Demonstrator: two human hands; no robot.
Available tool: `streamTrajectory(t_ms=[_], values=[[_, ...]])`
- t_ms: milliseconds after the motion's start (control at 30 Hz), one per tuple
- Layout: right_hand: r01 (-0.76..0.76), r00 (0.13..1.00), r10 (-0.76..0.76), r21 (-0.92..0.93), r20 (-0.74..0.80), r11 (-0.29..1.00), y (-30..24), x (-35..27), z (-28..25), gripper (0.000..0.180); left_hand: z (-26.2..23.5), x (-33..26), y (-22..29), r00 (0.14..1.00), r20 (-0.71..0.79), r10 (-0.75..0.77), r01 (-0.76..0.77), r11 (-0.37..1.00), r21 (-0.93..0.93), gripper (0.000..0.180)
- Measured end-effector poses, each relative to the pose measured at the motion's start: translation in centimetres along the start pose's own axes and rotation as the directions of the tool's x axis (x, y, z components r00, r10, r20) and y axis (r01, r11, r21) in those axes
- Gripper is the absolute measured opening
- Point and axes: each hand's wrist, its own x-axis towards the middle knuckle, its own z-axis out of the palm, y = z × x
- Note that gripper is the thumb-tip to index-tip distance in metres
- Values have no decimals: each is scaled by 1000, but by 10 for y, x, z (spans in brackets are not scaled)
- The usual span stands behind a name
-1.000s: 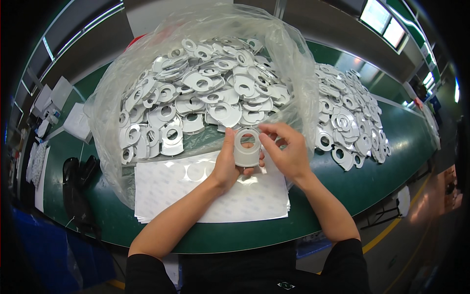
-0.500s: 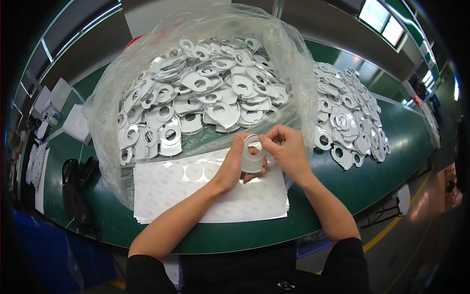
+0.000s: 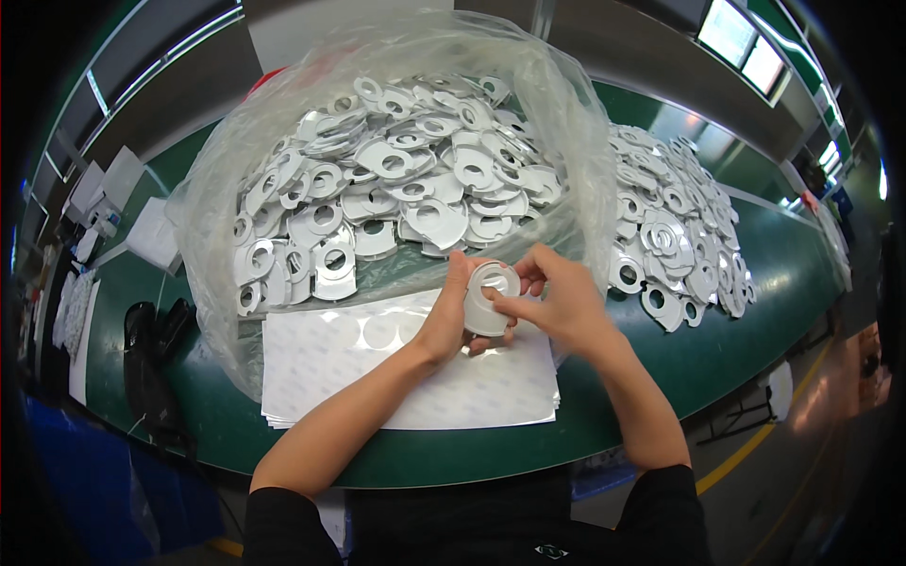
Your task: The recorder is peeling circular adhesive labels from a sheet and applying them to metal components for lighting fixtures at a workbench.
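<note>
A flat grey plate with a round hole (image 3: 485, 320) is held up over a stack of white sheets (image 3: 396, 396). My left hand (image 3: 450, 316) grips it from the left, thumb along its edge and fingers behind. My right hand (image 3: 562, 300) is closed at its right side, the thumb lying across the front by the hole and the other fingers curled at the edge. A pale ring surrounds the hole; whether it is a separate sticker I cannot tell. Round outlines show on the top sheet near my left hand.
Beyond the sheets, a clear plastic bag (image 3: 209, 222) lies open around a large heap of similar plates (image 3: 436, 223). Another pile of plates (image 3: 698, 275) is on the right of the green table (image 3: 755, 344). A black object (image 3: 149, 377) lies at the left, near a white box (image 3: 154, 233).
My right thumb has moved from the plate's top edge down across its front, near the hole. The plate faces more toward me. My left hand keeps its grip.
</note>
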Motion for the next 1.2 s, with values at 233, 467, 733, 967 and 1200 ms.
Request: streamTrajectory(t_ms=[233,467,733,967,1200], values=[[-92,996,88,160,34,983,28,11,0,18,5,1,8,996,16,-89,91,987,-131,72],[100,916,342,944,-211,315,72,26,-64,23,-33,-8,59,976,-170,135,-44,891,451,52],[51,881,338,777,-331,627,38,21,-45,23,-125,-27,73,690,-187,699,464,-228,856,29],[247,777,-224,42,588,968,-9,-8,-12,19,-147,-27,72,711,-164,684,444,-256,858,21],[460,735,-237,-211,636,862,-26,-37,7,26,-84,-33,101,682,-181,708,409,-165,898,32]])
